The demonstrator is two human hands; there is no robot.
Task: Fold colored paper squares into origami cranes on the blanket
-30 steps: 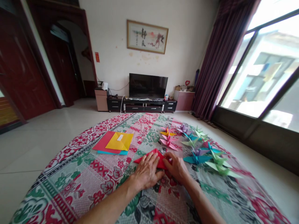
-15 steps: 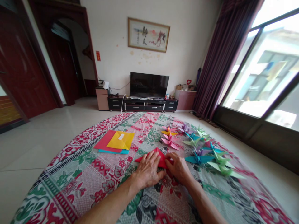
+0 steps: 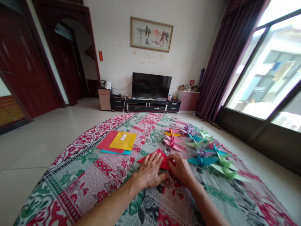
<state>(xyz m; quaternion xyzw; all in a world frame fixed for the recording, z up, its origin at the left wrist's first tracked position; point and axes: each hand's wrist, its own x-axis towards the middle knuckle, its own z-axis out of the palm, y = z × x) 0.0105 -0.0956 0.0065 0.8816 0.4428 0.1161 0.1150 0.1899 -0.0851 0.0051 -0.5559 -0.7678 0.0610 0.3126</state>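
A folded piece of red origami paper point(image 3: 163, 161) lies on the flowered tablecloth in front of me. My left hand point(image 3: 151, 169) rests flat across its left part, fingers stretched forward and pressing it down. At the paper's right end, my right hand point(image 3: 180, 168) has its fingers curled and pinched on the edge. Part of the red paper is hidden beneath both hands. Just beyond the hands, a pink paper crane point(image 3: 173, 143) and a yellow paper crane point(image 3: 171, 133) stand in a row.
Square paper sheets, yellow point(image 3: 124, 144), red point(image 3: 105, 141) and blue point(image 3: 127, 152), lie stacked on the left. To the right stand several cranes, among them a blue crane point(image 3: 202, 160) and a light green crane point(image 3: 227, 169). The round table's cloth point(image 3: 94, 175) reaches its edge.
The whole view has shifted slightly, so things sit a little further right. Both hands keep nearly the same hold on the red paper.
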